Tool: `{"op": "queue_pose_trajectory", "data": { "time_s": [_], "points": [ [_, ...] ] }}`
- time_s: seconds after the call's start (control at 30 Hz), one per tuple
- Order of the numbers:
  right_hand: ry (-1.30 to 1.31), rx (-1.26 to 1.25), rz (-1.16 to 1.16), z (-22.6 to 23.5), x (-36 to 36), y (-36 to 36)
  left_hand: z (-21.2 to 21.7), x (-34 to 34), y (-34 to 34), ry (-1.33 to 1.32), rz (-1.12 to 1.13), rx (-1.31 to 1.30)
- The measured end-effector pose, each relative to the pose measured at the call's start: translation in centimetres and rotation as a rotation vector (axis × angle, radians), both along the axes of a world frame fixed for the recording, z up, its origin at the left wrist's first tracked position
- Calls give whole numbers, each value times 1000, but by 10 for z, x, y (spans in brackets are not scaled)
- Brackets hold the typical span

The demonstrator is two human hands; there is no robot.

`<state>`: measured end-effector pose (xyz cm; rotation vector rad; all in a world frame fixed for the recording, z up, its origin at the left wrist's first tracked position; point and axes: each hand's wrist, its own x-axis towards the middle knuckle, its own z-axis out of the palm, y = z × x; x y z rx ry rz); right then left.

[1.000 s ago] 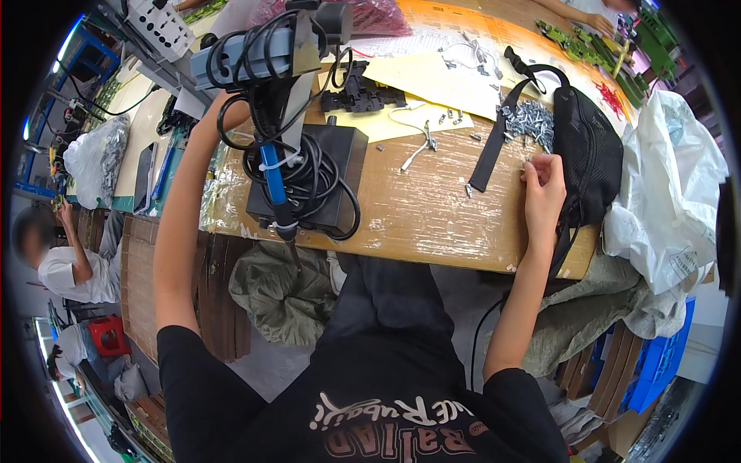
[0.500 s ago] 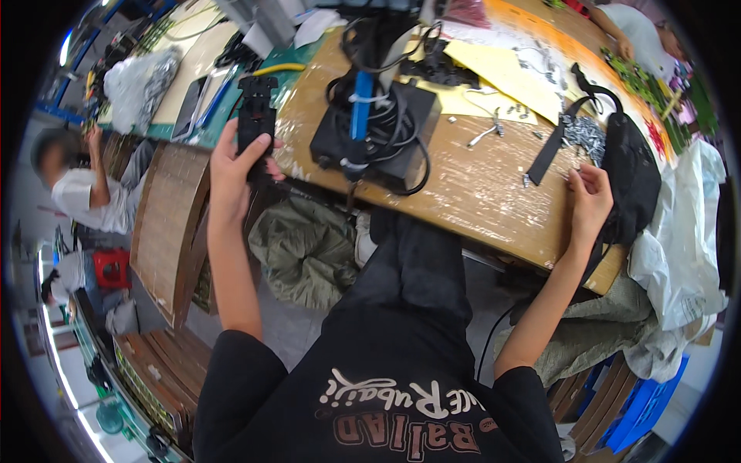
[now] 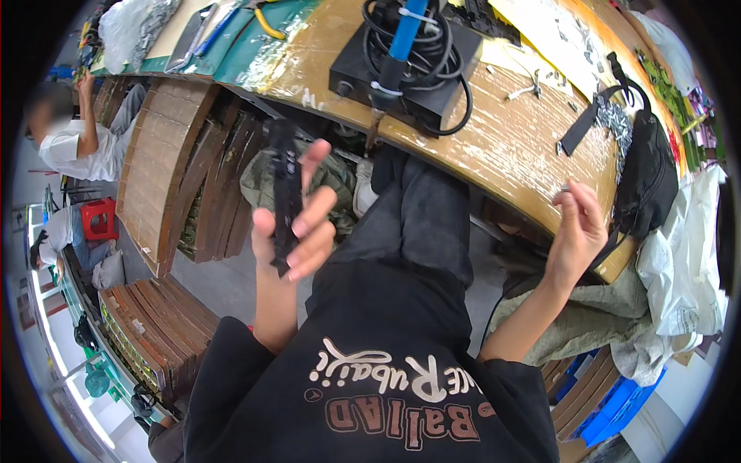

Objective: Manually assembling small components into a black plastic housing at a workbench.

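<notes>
My left hand (image 3: pixel 315 224) grips a long black plastic part (image 3: pixel 287 185) with the thumb on one side and fingers on the other. The part stands on edge over the floor gap in front of the bench, slightly blurred. Near the bench's front right, my right hand (image 3: pixel 580 228) is closed with thumb and fingertips together. A tiny dark bit shows at its fingertips, too small to name. Beyond that hand lie a black strap (image 3: pixel 577 133) and a pile of small metal pieces (image 3: pixel 615 123).
A soldering iron with a blue handle (image 3: pixel 404 35) and coiled cable rests on a black box (image 3: pixel 351 73). Yellow-handled pliers (image 3: pixel 268 25) lie at the back left. A black bag (image 3: pixel 647 174) sits at the right edge. Wooden trays (image 3: pixel 166 154) stand left; a person (image 3: pixel 73 143) sits beyond.
My left hand has drawn the black part from the bench back toward my body and turned it on edge. My right hand has dropped slightly toward me, fingertips now together. The view has tilted down.
</notes>
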<state>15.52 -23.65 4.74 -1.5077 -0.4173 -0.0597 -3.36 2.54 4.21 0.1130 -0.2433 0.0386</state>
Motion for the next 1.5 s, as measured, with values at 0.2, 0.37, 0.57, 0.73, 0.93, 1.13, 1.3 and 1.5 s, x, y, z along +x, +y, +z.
{"op": "queue_pose_trajectory", "data": {
  "time_s": [0.2, 0.37, 0.57, 0.73, 0.93, 1.13, 1.3, 1.5],
  "points": [
    [-73, -100, 401, 28, -43, 40, 6, 0, -42, 259, -433, -143],
    [-253, -75, 550, 27, -36, 57, -6, 11, -60, 94, -688, -427],
    [-173, -46, 571, 25, -39, 55, -10, 10, -64, 73, -756, -650],
    [-199, -189, 611, 29, -35, 52, -14, 7, -62, 145, -698, -522],
    [-161, -234, 596, 30, -35, 51, -13, 9, -57, 217, -743, -493],
    [-78, -153, 545, 22, -42, 55, -8, 9, -55, 269, -714, -323],
    [97, -54, 498, 25, -46, 55, 6, 13, -54, 371, -706, -241],
    [85, -111, 433, 27, -52, 54, 5, 14, -50, 423, -726, -162]
  ]
}}
